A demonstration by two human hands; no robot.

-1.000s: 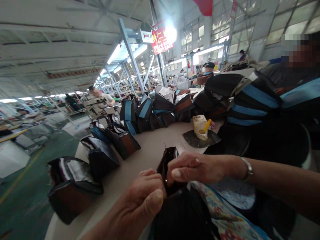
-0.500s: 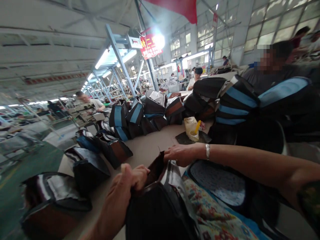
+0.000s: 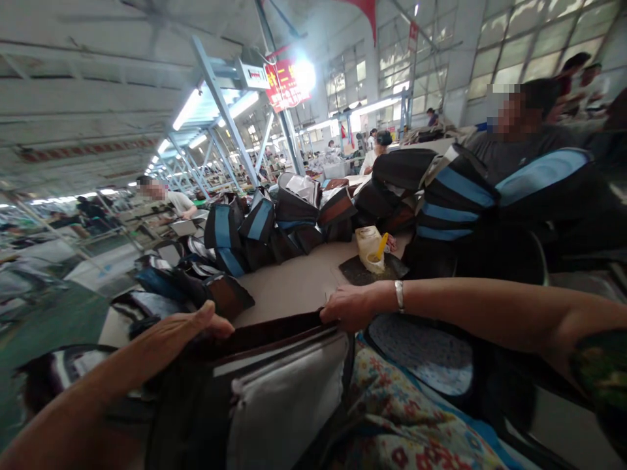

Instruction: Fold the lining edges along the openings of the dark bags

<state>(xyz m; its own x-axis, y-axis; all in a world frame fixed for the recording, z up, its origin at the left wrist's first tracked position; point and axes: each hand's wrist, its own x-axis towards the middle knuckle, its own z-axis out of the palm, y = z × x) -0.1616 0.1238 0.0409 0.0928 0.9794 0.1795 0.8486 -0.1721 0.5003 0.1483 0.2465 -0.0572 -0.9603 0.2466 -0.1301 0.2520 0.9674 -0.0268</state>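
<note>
An unfinished dark bag [image 3: 289, 385] lies before me, with a silvery-grey lining showing along its side and a dark brown edge stretched straight across its far side. My left hand [image 3: 208, 323] grips the left end of that edge, thumb on top and fingers partly hidden. At the other end, my right hand [image 3: 350, 307], with a silver bracelet at the wrist, pinches the edge between thumb and fingers. Beyond the right hand stands a cut-open pale container [image 3: 367, 241] with a yellow-handled tool [image 3: 382, 247] in it, on a dark scrap.
Similar bags with blue stripes [image 3: 223, 228] stand in a curved row along the far side of the pale table [image 3: 289, 281]. A larger stack [image 3: 453, 189] rises at the right, with a co-worker [image 3: 524, 137] behind it. Floral cloth [image 3: 392, 418] covers my lap.
My left hand has moved left and away from the right hand, drawing the bag's edge out straight. The bag has turned so its grey lining faces up. The view shifted slightly.
</note>
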